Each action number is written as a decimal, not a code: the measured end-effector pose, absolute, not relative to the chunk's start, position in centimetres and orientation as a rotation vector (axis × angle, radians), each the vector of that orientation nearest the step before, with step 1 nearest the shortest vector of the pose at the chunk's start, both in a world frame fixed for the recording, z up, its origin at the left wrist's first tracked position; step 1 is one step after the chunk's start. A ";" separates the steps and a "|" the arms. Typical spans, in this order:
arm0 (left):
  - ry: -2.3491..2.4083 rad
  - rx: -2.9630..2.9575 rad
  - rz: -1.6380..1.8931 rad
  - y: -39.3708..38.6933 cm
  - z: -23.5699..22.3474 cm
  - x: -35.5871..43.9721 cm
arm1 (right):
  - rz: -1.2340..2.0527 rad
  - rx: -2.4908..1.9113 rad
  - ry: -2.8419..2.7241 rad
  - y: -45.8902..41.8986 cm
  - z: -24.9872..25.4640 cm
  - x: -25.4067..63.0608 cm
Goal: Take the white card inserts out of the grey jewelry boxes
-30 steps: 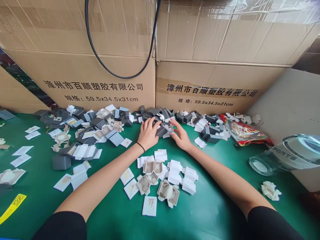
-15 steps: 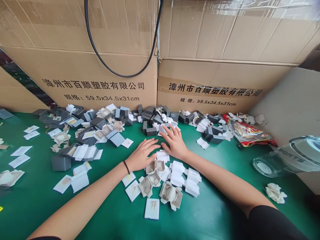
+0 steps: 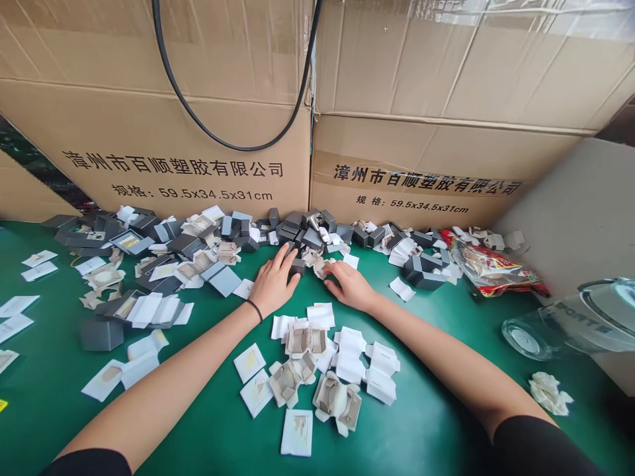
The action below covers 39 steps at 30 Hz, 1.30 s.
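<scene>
My left hand [image 3: 274,281] rests at the front of the dark pile, its fingers stretched forward and apart over a small dark grey box [image 3: 297,266]. Close by on the right, my right hand [image 3: 350,287] lies low with fingers bent and thumb apart. Its fingertips touch a torn beige cardboard insert [image 3: 317,262], without visibly closing around it. Below the hands lies a group of folded white papers [image 3: 350,354] and opened cardboard inserts [image 3: 338,400]. Flat pale cards [image 3: 296,432] lie at this group's left and front.
Dark grey boxes [image 3: 102,334] and scraps stretch along the back and left of the green table [image 3: 417,430]. Large cartons [image 3: 198,132] stand behind, with a black cable [image 3: 233,147] hanging in front. At right are a red food packet [image 3: 501,268], a clear bottle [image 3: 560,324] and crumpled tissue [image 3: 550,393].
My left hand has moved left and up onto the dark box. My right hand has dropped slightly and its fingers have bent. The papers beneath the hands are more exposed; the view has shifted a little.
</scene>
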<state>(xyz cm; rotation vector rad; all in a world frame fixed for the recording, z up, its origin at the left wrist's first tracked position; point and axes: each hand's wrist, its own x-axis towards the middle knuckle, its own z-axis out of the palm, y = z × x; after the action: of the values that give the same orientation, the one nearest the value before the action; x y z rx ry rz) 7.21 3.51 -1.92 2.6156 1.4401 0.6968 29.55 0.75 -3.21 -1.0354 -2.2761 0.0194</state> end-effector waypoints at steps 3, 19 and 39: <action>1.449 2.591 0.787 3.8 -2.3 6.8 | 0.061 -1.115 -2.218 1.0 -3.3 29.7; 0.839 1.801 0.981 1.1 -1.8 7.5 | -0.061 -1.317 -2.259 0.2 -3.6 29.4; 0.818 1.067 0.992 2.4 -1.4 7.5 | -0.132 -1.501 -2.211 0.7 -4.0 31.1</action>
<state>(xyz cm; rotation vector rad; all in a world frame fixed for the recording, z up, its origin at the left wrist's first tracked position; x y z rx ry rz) 7.49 2.38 -1.43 1.0675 0.8177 0.9919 31.12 0.65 -4.01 -1.5006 -2.2107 -0.1316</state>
